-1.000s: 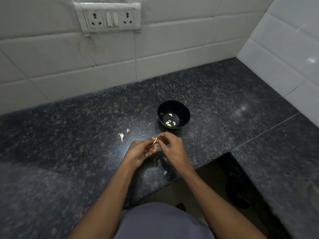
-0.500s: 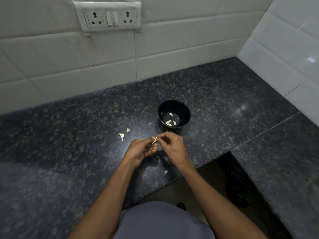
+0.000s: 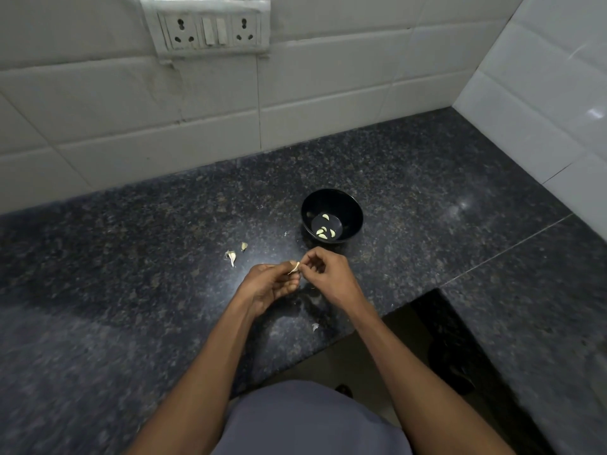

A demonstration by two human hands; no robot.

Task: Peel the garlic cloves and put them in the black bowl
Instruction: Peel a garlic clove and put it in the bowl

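Observation:
My left hand (image 3: pixel 271 285) and my right hand (image 3: pixel 328 277) meet just in front of the black bowl (image 3: pixel 351 205), both pinching one small pale garlic clove (image 3: pixel 295 267) between their fingertips. The bowl stands on the dark granite counter and holds several peeled yellowish cloves (image 3: pixel 324 229) on its bottom. Two unpeeled cloves (image 3: pixel 232 256) lie on the counter to the left of my hands.
A scrap of garlic skin (image 3: pixel 315 326) lies near the counter's front edge (image 3: pixel 361 330), below my right wrist. White tiled walls close the back and right side. A socket panel (image 3: pixel 210 26) hangs on the back wall. The counter turns an L-corner at right.
Both hands stay at the same spot on the clove; only the fingertips have shifted slightly. The bowl and the loose cloves have not moved.

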